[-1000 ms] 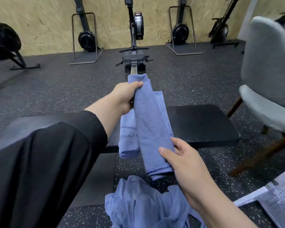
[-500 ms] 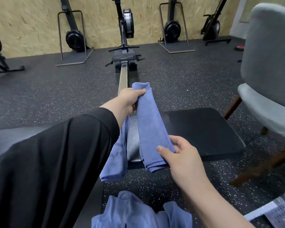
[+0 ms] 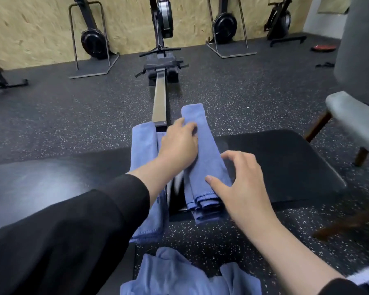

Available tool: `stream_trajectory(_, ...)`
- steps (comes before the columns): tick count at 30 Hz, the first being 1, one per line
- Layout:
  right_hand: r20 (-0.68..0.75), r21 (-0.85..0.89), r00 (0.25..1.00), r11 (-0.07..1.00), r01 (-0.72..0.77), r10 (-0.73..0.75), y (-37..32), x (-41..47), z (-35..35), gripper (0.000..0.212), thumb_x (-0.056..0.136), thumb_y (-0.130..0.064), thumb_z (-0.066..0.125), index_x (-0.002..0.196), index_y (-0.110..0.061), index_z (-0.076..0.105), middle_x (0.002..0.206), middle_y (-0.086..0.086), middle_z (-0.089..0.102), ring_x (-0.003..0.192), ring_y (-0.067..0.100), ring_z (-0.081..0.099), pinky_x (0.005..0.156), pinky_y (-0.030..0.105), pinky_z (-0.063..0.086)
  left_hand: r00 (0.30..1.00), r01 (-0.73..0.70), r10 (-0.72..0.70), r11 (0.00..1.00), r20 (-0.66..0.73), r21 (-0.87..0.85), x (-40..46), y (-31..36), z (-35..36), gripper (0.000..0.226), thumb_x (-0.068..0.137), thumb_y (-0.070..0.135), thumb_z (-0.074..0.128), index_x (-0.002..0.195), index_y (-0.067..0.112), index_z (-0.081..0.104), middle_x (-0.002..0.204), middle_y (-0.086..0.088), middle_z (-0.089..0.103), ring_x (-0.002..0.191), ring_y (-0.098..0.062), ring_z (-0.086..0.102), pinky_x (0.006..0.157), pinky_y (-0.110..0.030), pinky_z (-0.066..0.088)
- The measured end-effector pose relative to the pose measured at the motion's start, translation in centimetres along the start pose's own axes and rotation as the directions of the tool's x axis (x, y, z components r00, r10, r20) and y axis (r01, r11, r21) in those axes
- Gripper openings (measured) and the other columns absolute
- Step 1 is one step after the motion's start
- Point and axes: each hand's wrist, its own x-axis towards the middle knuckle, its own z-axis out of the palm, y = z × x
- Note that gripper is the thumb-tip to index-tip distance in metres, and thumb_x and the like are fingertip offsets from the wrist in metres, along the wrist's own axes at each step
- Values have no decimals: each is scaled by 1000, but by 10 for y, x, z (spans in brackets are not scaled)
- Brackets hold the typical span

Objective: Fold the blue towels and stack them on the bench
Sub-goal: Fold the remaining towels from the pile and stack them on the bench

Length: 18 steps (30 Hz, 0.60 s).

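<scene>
Far left of the frame is just my black sleeve [image 3: 58, 226] over the dark tabletop [image 3: 285, 162], and just right of it one folded towel [image 3: 142, 150] hangs across the tabletop with its near end dangling off the front edge. My left hand [image 3: 179, 143] is next, palm down in the middle of the frame, its fingers [image 3: 179, 123] stretched fairly straight and pressing the far part of the long folded strip [image 3: 202, 150], nothing curled round it as far as I can see. That strip lies front to back across the tabletop, far end sticking past the back edge, near end with its stacked hems hanging a bit over the front. My right hand [image 3: 241, 177] is right of it with fingers spread apart, thumb tip on the cloth near the lower end, the rest hovering or barely touching, can't really tell. I reckon the step here is flattening this one before folding it shorter, so I'd keep the left palm pinning it, smooth toward the near end, and line the hems up square or the stack goes lopsided. At the bottom centre there's a loose heap of blue towels [image 3: 179, 275] on the floor waiting, so I'd say plenty left to do. Far right is a grey chair [image 3: 354, 116], and rowing machines stand along the wall at the top.
</scene>
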Motion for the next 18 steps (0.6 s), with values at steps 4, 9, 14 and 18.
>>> stream_trajectory(4,124,-48,992,998,45,-39,4,-1,1,18,97,-36,63,112,-32,71,135,-11,49,129,17,41,110,49,37,998,-65,64,995,17,70,-46,8,-3,31,102,25,46,123,14,65,135,-15,52,121,-38,52,84,-46,49)
stream_trajectory(9,85,-65,984,985,162,-157,0,-2,-16,24,101,-25,55,116,-21,72,135,-2,56,127,22,49,111,43,39,990,-142,140,987,30,74,-105,20,-23,27,100,18,46,117,13,66,121,-13,56,116,-36,53,79,-44,47)
stream_trajectory(14,66,36,971,973,228,-230,-25,-28,-48,16,102,-27,54,108,-25,68,98,-10,69,84,8,64,83,30,50,995,-98,97,994,-13,-58,-169,31,-45,30,101,18,48,126,13,64,131,-10,60,119,-32,55,97,-47,46)
stream_trajectory(18,136,15,943,952,305,-304,-29,-73,-53,39,101,-35,53,73,-9,61,61,7,60,62,29,57,66,45,50,995,-91,86,991,-57,-100,-226,36,-53,21,102,29,48,108,17,63,102,-4,67,95,-31,61,77,-47,50)
